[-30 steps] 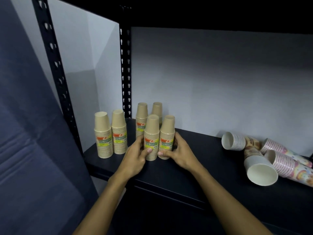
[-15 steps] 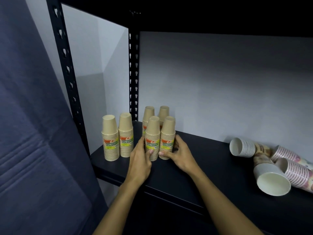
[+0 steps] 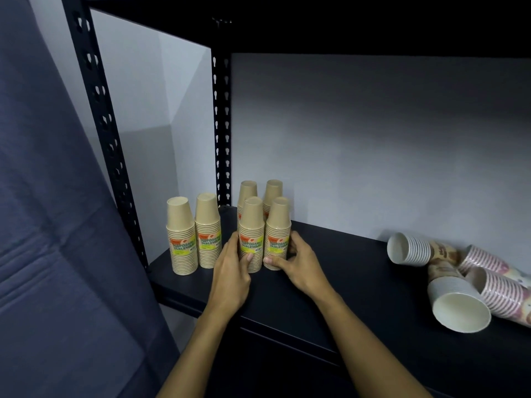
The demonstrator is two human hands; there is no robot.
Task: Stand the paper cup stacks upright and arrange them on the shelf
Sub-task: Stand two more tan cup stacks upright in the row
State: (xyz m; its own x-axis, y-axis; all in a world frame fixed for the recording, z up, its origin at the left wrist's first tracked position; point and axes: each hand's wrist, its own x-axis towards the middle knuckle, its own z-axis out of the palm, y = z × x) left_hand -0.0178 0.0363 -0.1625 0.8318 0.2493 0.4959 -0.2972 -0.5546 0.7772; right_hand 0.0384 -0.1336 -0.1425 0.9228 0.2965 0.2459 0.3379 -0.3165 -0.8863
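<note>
Several tan paper cup stacks stand upside down at the left end of the black shelf (image 3: pixel 350 271). A left pair (image 3: pixel 181 239) stands near the front post, and a back pair (image 3: pixel 260 189) stands by the wall. In front of that is a third pair. My left hand (image 3: pixel 231 277) grips its left stack (image 3: pixel 252 222), thumb on the label. My right hand (image 3: pixel 300 267) grips its right stack (image 3: pixel 278 222), thumb low on the front. At the right end, white stacks (image 3: pixel 409 248) (image 3: pixel 457 305) and pink printed stacks (image 3: pixel 505 294) lie on their sides in a heap.
Black perforated posts (image 3: pixel 97 116) (image 3: pixel 221 133) frame the shelf's left end. A dark upper shelf (image 3: pixel 344 27) hangs overhead. The grey wall (image 3: pixel 373 145) closes the back. A blue padded surface (image 3: pixel 48 225) stands to the left.
The front pair of tan stacks has slid slightly left, closer to the left pair, with both hands still on it. The view has shifted a little.
</note>
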